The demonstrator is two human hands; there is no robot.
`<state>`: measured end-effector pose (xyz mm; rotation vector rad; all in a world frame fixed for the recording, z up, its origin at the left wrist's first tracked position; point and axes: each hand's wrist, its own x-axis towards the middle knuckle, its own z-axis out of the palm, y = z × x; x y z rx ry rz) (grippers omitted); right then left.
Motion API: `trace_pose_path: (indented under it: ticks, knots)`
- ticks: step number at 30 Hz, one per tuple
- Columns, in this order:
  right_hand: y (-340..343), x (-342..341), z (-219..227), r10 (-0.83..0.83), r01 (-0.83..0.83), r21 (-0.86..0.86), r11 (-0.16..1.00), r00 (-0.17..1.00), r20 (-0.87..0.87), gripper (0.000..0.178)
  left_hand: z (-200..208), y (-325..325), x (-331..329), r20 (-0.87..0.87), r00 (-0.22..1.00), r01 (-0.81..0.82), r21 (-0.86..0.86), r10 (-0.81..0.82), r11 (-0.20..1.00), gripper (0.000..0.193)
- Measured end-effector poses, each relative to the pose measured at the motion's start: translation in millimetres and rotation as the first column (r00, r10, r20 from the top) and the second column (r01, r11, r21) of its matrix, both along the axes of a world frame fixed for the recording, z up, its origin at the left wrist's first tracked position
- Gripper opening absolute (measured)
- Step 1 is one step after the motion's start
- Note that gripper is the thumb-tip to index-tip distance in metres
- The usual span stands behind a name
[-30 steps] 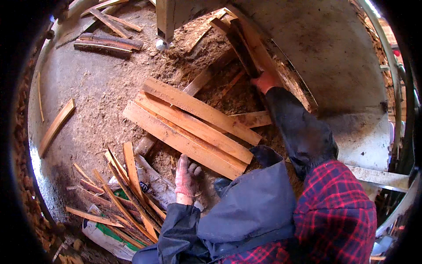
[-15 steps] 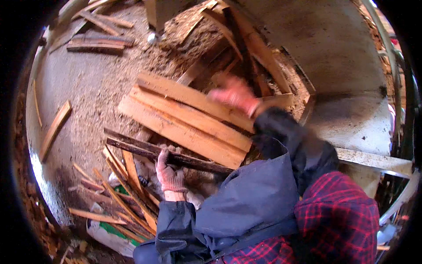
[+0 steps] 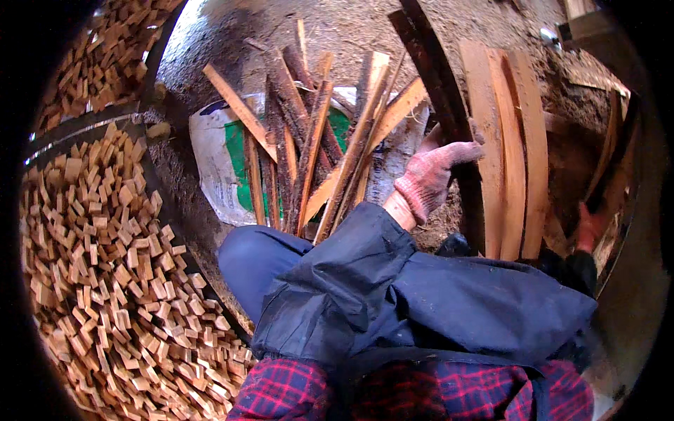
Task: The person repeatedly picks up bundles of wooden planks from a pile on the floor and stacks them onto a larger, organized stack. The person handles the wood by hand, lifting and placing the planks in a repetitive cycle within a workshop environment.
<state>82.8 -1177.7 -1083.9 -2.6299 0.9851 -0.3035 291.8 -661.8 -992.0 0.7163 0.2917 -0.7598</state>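
My left hand (image 3: 439,175), in a pinkish knit glove, is closed around dark bark-edged wood strips (image 3: 442,88) that stand at a slant, long ends pointing away from me. Just right of them lie several pale sawn boards (image 3: 495,147), side by side. Far to the right, my gloved right hand (image 3: 588,228) is at a stack of wood slabs (image 3: 614,179), beside a dark-edged piece. Its fingers are small and dim there, and whether they grip a slab cannot be made out.
Left of my left hand, a loose heap of split wood strips (image 3: 309,133) lies on a white and green sack (image 3: 210,161). A large stack of cut wood pieces (image 3: 119,281) fills the left side. Sawdust covers the ground (image 3: 337,31) beyond. A pale panel (image 3: 642,281) borders the right.
The view has swung left, bringing the stacked cut wood into sight. My right hand has gone from above the pale boards to the slabs beyond them. My left hand keeps hold of the dark strips.
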Motion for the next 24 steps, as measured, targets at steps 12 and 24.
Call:
trace_pose_path:
  ticks: [12, 24]
  knots:
    - [343, 224, 172, 0.622, -0.555, 0.774, 0.304, 0.731, 0.28, 0.079, 96, 39, 80, 0.276, 0.953, -0.089, -0.131, 0.122, 0.987, 0.027]
    - [560, 294, 212, 0.67, -0.76, 0.599, 0.252, 0.583, 0.46, 0.047, 157, 243, 157, 0.63, 0.713, 0.196, 0.243, -0.309, 0.95, 0.038]
